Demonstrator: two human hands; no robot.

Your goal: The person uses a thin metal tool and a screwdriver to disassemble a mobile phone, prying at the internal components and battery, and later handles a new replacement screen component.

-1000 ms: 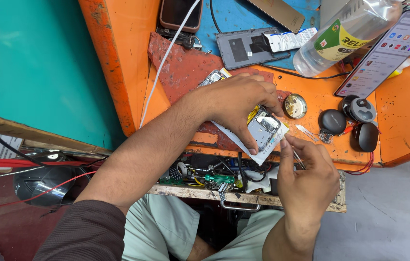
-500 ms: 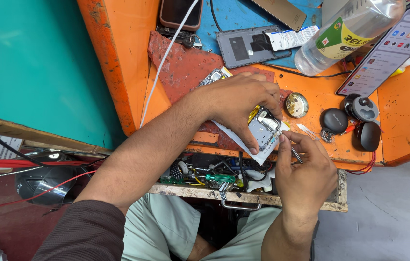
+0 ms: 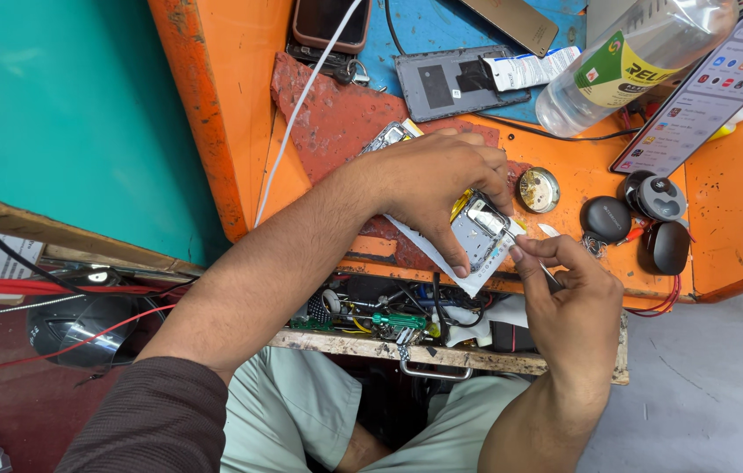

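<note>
Landmark: the opened phone [image 3: 475, 229], lying back-up on the red mat [image 3: 336, 114] at the near edge of the orange workbench [image 3: 721, 201]; every place below is given from it.
Left hand: the left hand [image 3: 433, 180] lies flat over the phone's upper part, fingers together and curled down, thumb at its near edge, pinning it to the mat.
Right hand: the right hand [image 3: 564, 293] sits just right of and below the phone, thumb and fingers pinched together on a thin metal tool [image 3: 548, 273]; its tip is hard to make out, near the phone's lower right corner.
Step in hand: judging by the grip, fine work inside the exposed phone body, one hand steadying, the other probing.
Next move calls for: a steady hold-down and a small, light motion of the tool tip, since the parts look delicate.
Beyond the phone: a grey back cover [image 3: 450, 83] and a clear plastic bottle [image 3: 630, 61] lie farther away.
Right of the phone: a round metal disc [image 3: 538, 189] just beside it, then dark earbud cases [image 3: 643, 219] and a lit smartphone [image 3: 708, 92].
</note>
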